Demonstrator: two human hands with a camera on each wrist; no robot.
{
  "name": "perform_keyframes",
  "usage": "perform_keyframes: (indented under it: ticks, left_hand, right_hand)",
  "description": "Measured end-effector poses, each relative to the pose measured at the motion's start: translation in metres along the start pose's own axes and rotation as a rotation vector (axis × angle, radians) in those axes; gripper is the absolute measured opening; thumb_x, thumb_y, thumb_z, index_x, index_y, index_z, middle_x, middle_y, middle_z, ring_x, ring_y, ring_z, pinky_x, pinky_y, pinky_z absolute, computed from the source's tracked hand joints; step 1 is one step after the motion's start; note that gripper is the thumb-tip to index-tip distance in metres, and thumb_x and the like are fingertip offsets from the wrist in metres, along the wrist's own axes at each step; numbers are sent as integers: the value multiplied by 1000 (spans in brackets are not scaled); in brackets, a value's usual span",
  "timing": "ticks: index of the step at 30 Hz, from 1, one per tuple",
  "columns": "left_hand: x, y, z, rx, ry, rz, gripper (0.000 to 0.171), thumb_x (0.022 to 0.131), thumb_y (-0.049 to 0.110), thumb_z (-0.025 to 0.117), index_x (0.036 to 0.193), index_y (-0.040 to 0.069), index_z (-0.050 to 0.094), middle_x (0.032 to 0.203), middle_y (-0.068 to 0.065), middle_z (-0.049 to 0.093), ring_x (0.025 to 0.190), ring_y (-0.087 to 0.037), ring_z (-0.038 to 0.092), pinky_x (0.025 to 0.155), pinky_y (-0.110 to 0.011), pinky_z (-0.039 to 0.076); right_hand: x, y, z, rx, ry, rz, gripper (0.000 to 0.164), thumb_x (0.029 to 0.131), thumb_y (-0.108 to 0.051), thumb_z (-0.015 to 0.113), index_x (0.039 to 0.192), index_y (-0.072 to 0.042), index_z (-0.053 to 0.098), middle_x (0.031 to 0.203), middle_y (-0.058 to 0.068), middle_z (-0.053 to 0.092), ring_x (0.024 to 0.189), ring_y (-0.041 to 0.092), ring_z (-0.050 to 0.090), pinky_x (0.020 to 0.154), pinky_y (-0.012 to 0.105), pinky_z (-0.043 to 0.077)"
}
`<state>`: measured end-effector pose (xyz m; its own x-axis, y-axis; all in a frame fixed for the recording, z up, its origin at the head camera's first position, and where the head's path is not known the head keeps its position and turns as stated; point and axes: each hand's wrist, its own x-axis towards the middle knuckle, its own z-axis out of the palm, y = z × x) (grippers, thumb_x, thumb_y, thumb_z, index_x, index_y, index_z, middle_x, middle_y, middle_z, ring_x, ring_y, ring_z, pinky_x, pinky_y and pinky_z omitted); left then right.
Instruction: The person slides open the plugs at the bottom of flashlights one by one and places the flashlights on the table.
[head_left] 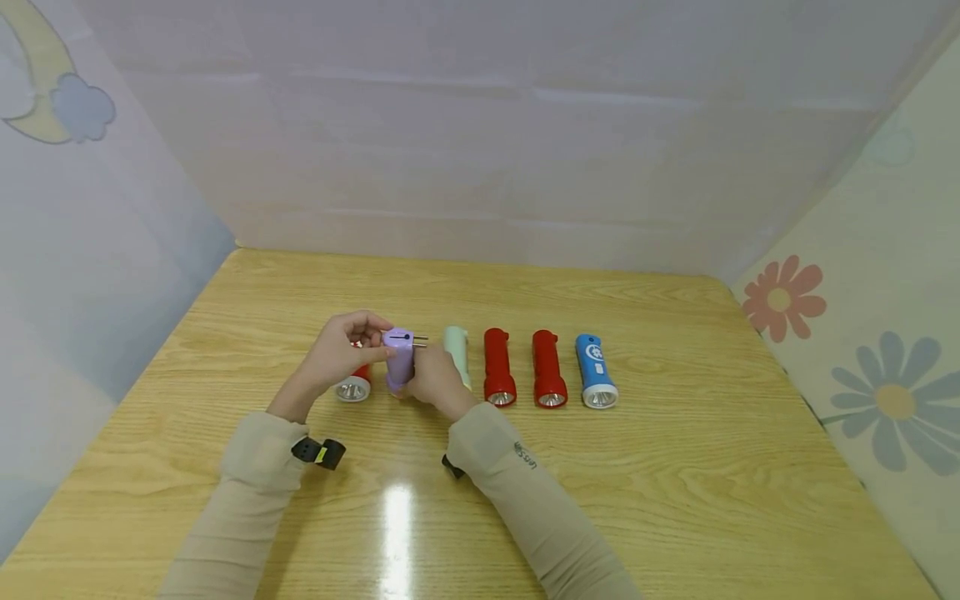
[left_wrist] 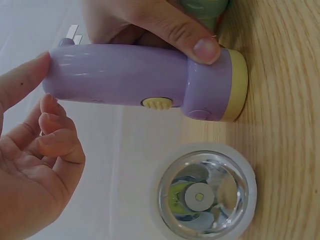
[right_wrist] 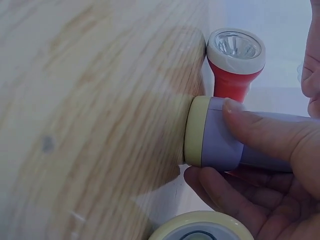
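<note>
A purple flashlight (head_left: 401,358) with a yellow rim stands upright, lens end down on the table, and two metal prongs stick out sideways near its top. My right hand (head_left: 437,377) grips it low, with the thumb by the head in the right wrist view. At the upper end, my left hand (head_left: 341,350) pinches it between thumb and fingertips. A yellow ridged switch (left_wrist: 157,103) shows on its side in the left wrist view. Beside it on the left lies a red flashlight with a white rim (head_left: 353,387), partly hidden by the left hand.
A pale green flashlight (head_left: 456,346) lies just right of my right hand, partly covered by it. Farther right lie two red flashlights, one nearer (head_left: 498,367) and one beyond (head_left: 548,367), then a blue and white one (head_left: 596,371). All rest on a wooden table (head_left: 675,483).
</note>
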<state>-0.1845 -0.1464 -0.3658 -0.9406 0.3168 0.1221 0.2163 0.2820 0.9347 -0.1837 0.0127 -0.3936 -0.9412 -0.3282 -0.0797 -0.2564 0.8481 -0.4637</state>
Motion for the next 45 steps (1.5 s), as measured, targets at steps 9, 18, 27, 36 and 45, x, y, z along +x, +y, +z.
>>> perform_keyframes:
  ticks: [9, 18, 27, 36, 45]
  left_hand:
    - [-1, -1, 2, 42, 18, 12, 25, 78, 4, 70, 101, -3, 61, 76, -7, 50, 67, -15, 47, 54, -21, 39]
    - [0, 1, 3, 37, 4, 5, 27, 79, 4, 70, 102, -5, 60, 74, -6, 48, 66, -14, 45, 53, -20, 37]
    - [-9, 33, 4, 59, -8, -1, 23, 80, -3, 65, 101, -11, 58, 72, -8, 47, 65, -15, 44, 53, -20, 34]
    - [-8, 29, 3, 71, -13, 3, 25, 82, -1, 64, 103, -10, 57, 71, -7, 47, 65, -15, 44, 51, -21, 34]
    - [2, 6, 3, 109, 9, -12, 26, 82, 4, 66, 105, -6, 60, 71, -6, 48, 66, -17, 45, 51, -21, 34]
  right_hand:
    - [0, -1, -1, -2, -12, 40, 51, 64, -23, 84, 106, -3, 62, 94, 7, 65, 82, 17, 59, 73, 25, 48]
    - [0, -2, -2, 7, -19, 51, 53, 65, -23, 83, 109, -3, 61, 95, 8, 64, 83, 18, 59, 74, 26, 48]
    - [0, -2, -4, 7, -37, 57, 56, 63, -24, 85, 109, -2, 60, 96, 8, 64, 83, 17, 60, 73, 25, 48]
    - [-2, 0, -5, 40, -49, 34, 46, 64, -24, 84, 98, -1, 65, 85, 6, 63, 71, 15, 56, 63, 24, 47]
    - [-1, 0, -4, 27, -41, 16, 40, 65, -24, 83, 93, -1, 65, 79, 4, 62, 67, 13, 54, 60, 22, 45]
